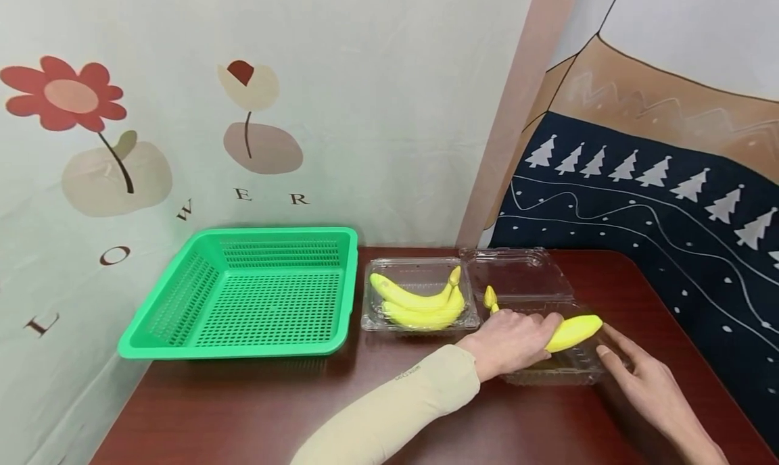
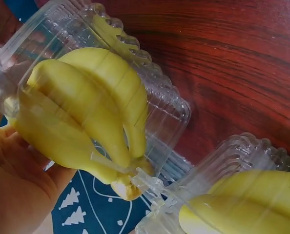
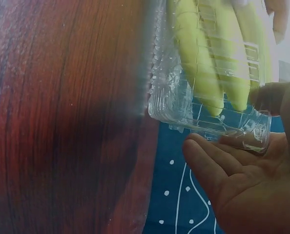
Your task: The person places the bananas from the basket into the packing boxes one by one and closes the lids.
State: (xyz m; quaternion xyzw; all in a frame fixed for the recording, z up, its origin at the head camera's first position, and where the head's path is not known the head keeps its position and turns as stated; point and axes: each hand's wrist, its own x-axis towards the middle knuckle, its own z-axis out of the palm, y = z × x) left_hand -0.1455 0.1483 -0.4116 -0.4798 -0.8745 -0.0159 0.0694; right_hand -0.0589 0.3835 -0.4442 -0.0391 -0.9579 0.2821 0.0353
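My left hand grips a bunch of yellow bananas from above, over an open clear plastic box. In the left wrist view the bunch lies against the clear plastic, its stem pointing down. Beside the box's right end is my right hand, thumb and index finger apart, their tips at the box's edge. Seen in the right wrist view, the right hand has fairly straight fingers close against the box's end wall.
Left of the open box, a closed clear box holds more bananas. The open box's lid is folded back toward the wall. A green slotted basket stands on the left of the dark red table, against a printed curtain.
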